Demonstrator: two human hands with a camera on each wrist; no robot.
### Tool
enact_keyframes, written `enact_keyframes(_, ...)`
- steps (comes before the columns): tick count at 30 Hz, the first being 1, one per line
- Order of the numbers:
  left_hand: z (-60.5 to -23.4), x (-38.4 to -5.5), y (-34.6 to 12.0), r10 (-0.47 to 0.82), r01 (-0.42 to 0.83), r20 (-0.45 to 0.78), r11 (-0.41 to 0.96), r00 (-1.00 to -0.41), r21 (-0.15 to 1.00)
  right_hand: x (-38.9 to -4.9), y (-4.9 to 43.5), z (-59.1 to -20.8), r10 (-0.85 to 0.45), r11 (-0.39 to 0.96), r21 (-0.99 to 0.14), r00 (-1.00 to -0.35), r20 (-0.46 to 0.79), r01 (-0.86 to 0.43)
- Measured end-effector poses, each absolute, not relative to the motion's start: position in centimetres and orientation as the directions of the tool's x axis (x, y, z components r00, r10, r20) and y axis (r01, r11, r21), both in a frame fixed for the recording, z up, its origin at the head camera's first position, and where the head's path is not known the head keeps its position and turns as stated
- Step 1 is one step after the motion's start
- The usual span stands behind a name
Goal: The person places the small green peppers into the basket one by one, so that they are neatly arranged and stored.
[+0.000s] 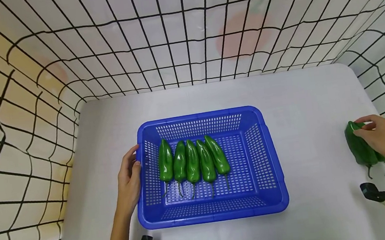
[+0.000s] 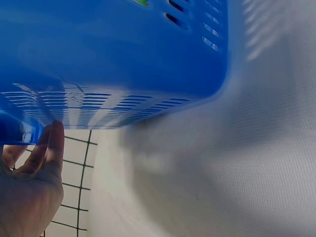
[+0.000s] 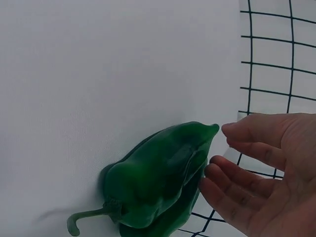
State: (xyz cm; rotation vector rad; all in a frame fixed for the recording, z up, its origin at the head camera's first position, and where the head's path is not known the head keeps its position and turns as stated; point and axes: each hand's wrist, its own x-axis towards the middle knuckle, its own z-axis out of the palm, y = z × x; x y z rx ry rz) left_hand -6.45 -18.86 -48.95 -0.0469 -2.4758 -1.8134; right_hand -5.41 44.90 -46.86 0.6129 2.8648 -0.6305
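Several glossy green peppers (image 1: 192, 162) lie side by side in a blue perforated plastic basket (image 1: 213, 217), stems toward the person. My left hand (image 1: 129, 177) is at the basket's left side, thumb and fingertips at the rim; in the left wrist view its fingers (image 2: 56, 143) reach up to the outer wall. Far to the right, my right hand (image 1: 383, 136) is over a green pepper (image 1: 358, 147), with another partly hidden beside it. In the right wrist view the fingers (image 3: 237, 190) are spread apart, right at the tapered tip of the pepper (image 3: 148, 177).
Black wire grid panels (image 1: 186, 36) stand along the back and both sides of the white-covered table (image 1: 309, 129). The basket is at the middle, and the right-hand peppers lie near the right panel. A black wrist camera (image 1: 374, 192) sits by each sleeve.
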Motion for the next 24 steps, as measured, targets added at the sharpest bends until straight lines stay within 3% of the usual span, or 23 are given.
enact_keyframes(24,-49.5,-6.6,-19.0,-0.017,0.068,0.076,0.299,-0.997,0.952,-6.5,47.0,-48.8,0.249,0.889,-0.285,-0.901,-0.355,0.358)
